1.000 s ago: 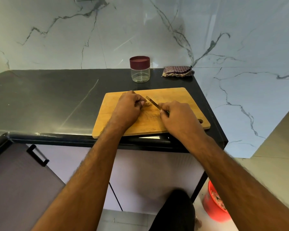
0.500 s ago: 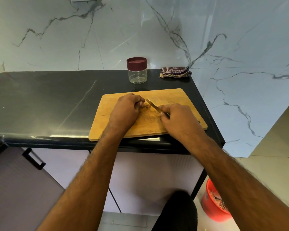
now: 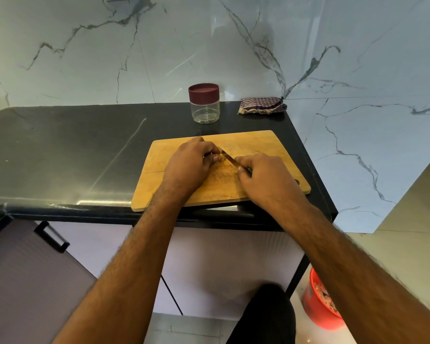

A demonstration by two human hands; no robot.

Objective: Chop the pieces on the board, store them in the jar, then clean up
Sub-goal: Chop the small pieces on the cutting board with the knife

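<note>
A wooden cutting board [image 3: 261,145] lies at the front right of the black counter. My left hand [image 3: 191,160] rests on the board with its fingers curled over small pale pieces [image 3: 221,158], mostly hidden under the fingertips. My right hand [image 3: 266,177] grips the handle of a knife [image 3: 227,157]; its blade slants up-left and meets the pieces beside my left fingers. A clear jar [image 3: 204,105] with a maroon lid on stands behind the board, apart from both hands.
A folded checked cloth [image 3: 262,105] lies at the counter's back right corner by the marble wall. The black counter [image 3: 72,150] stretches left of the board. An orange bucket [image 3: 320,301] with scraps sits on the floor at the lower right. A cabinet handle [image 3: 51,238] is below left.
The hands stay on the board and the blade has shifted slightly against the pieces. The camera view has drifted a little; jar and cloth have not moved.
</note>
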